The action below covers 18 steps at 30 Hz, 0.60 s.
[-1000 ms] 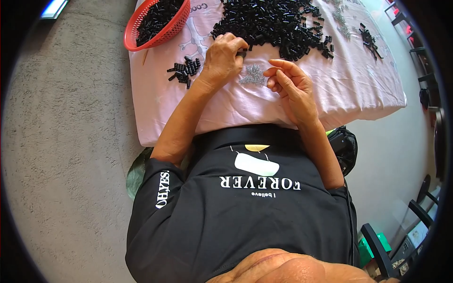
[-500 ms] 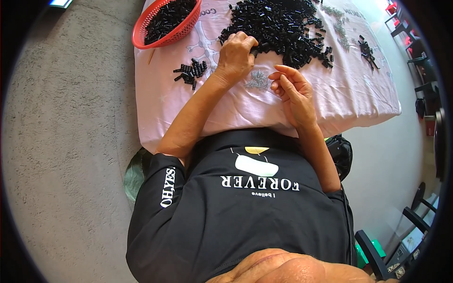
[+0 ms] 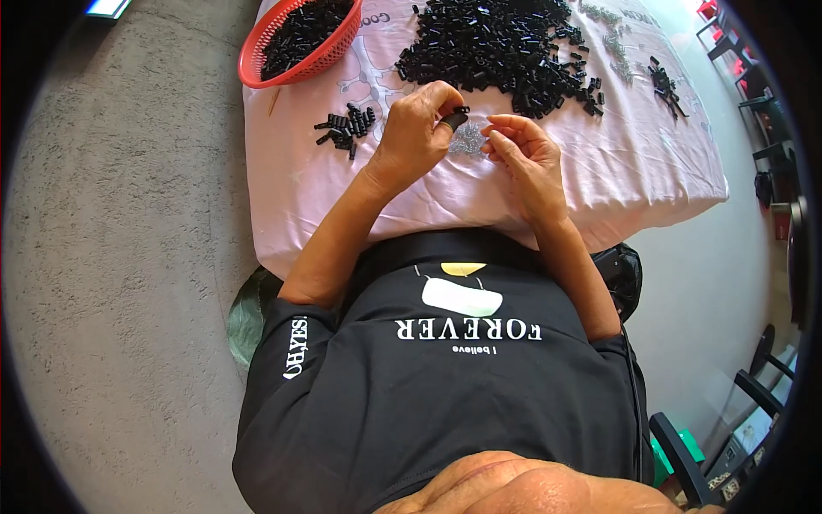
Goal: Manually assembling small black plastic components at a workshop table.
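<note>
My left hand (image 3: 417, 128) pinches a small black plastic piece (image 3: 462, 110) between thumb and fingertips, just in front of a large heap of similar black pieces (image 3: 488, 43). A dark band shows on the thumb. My right hand (image 3: 531, 163) is closed in a pinch beside it, with thumb and forefinger together; whatever it holds is too small to make out. Between the two hands lies a little pile of tiny silvery metal parts (image 3: 467, 140), partly covered by the fingers. Left of my left hand sits a small group of black pieces (image 3: 347, 128) on the pink cloth (image 3: 616, 163).
A red plastic basket (image 3: 250, 68) full of black pieces stands at the far left corner, with a thin stick (image 3: 274, 101) below it. More metal parts (image 3: 615, 43) and a small black cluster (image 3: 664, 88) lie at the right. Chairs (image 3: 753, 103) stand beyond the table's right side.
My left hand has drawn back from the heap toward me, with a black piece now showing in its fingertips. My right hand has shifted slightly left, its fingers closer together.
</note>
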Available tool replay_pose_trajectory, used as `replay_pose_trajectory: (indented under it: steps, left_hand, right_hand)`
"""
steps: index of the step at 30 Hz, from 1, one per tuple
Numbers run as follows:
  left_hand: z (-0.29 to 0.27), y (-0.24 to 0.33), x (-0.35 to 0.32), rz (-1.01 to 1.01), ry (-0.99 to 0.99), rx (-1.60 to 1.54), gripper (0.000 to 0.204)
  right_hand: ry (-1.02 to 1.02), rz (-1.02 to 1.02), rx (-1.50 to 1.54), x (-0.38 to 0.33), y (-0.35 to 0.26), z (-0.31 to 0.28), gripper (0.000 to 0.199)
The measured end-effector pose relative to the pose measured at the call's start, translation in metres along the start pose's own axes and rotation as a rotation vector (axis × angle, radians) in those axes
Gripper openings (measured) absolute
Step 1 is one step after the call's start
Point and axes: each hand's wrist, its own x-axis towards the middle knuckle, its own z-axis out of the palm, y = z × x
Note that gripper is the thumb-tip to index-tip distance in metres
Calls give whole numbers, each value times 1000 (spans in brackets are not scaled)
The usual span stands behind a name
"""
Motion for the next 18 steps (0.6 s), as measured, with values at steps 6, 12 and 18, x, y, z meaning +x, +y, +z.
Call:
replay_pose_trajectory:
  steps: [6, 12, 18]
  left_hand:
    - [5, 21, -8, 68, -24, -61, 18]
    - [9, 31, -11, 108, -18, -82, 18]
    - [3, 22, -19, 28, -5, -93, 21]
  right_hand:
    - [4, -28, 35, -1, 1, 2, 24]
    - [-49, -49, 38, -3, 2, -2, 21]
    - [-57, -41, 101, -1, 2, -6, 15]
